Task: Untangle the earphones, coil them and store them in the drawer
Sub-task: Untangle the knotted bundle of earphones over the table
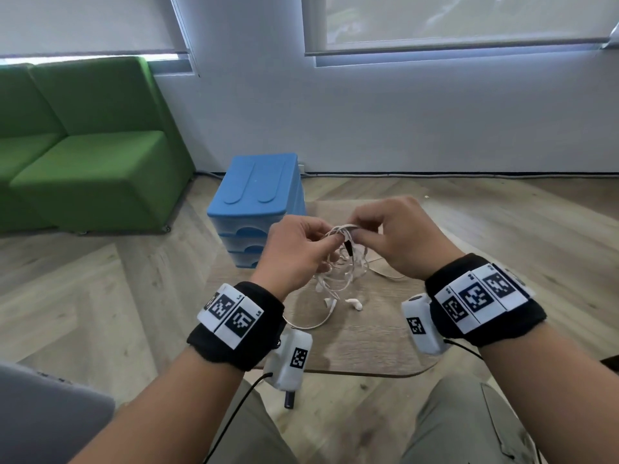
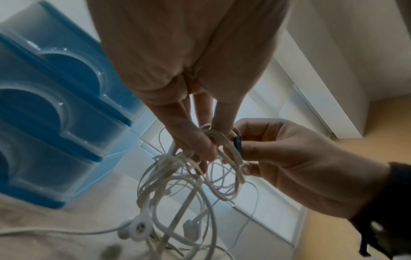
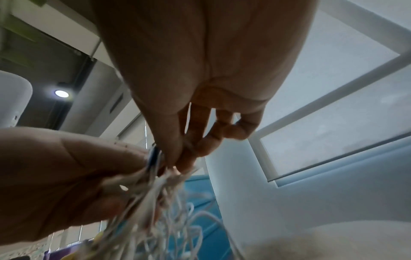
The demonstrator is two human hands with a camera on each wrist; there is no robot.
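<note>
A tangle of white earphones (image 1: 341,269) hangs between my two hands above a small wooden table (image 1: 368,346). My left hand (image 1: 330,241) pinches the top of the bundle from the left. My right hand (image 1: 356,232) pinches the same strands from the right, beside a small dark piece on the cable (image 2: 237,142). Loops of the earphones (image 2: 177,190) dangle below the fingers, and the earbuds (image 1: 354,303) lie on the tabletop. In the right wrist view the earphones (image 3: 160,202) fan out under both thumbs. A blue drawer unit (image 1: 258,202) stands behind the left hand, its drawers (image 2: 55,114) shut.
A green sofa (image 1: 87,155) stands at the left against the wall. One loose strand of cable (image 1: 311,324) trails across the table toward me. My knees sit under the table's near edge. Wooden floor lies around the table.
</note>
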